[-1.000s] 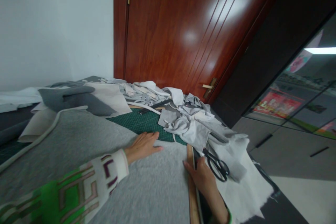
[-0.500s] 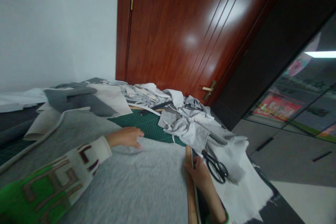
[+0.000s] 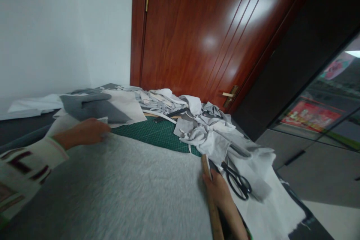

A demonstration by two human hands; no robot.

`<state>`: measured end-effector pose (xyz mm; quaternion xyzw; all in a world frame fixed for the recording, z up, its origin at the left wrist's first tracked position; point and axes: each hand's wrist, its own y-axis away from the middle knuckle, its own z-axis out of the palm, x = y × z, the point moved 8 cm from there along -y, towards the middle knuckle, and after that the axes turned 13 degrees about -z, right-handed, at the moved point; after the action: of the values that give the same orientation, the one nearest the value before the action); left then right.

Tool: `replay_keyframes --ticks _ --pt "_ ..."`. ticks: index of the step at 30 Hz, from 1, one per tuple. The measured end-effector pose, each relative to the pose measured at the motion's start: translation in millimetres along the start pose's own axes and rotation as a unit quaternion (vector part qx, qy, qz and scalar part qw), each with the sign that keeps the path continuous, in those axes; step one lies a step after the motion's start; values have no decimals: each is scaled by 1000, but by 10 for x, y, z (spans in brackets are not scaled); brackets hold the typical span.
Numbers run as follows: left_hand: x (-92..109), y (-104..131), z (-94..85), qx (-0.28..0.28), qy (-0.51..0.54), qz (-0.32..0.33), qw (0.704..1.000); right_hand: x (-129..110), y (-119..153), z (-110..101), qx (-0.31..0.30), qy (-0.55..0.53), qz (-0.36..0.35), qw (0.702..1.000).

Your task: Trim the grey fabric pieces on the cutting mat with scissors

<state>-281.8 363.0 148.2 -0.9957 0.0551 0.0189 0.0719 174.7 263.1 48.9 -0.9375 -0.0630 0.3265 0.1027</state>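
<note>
While my left hand [image 3: 94, 133] pinches the grey fabric [image 3: 157, 187] by its far edge – seemingly to spread it between my hands – my right hand [image 3: 219, 191] curls round the wooden strip [image 3: 212, 213], probably steadying it, black-handled scissors [image 3: 237, 177] beside those fingers.

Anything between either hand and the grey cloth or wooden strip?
Nothing visible: the right hand is on the strip, and the left hand is at the far left of the cloth, its grip blurred. The scissors lie just right of the right hand, not in between.
</note>
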Motion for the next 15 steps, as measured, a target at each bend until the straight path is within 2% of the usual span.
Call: replay_keyframes --ticks 3,5,7,9,12,15 --pt "-57 -10 -7 -4 -61 -11 998 -25 -57 -152 33 -49 -39 998" --pt "-23 -71 -80 8 -88 -18 996 -8 -171 -343 55 -23 -44 997" --pt "45 -184 -180 27 -106 -23 994 6 -372 -570 79 36 -49 995" --pt "120 -339 -264 50 -116 -29 992 38 -652 -724 78 45 -50 995" --pt "211 -588 -270 72 -118 -32 990 110 -1106 -779 51 48 -44 997" --pt "251 -770 -129 79 -111 -32 990 200 -1443 -651 14 57 -24 998"
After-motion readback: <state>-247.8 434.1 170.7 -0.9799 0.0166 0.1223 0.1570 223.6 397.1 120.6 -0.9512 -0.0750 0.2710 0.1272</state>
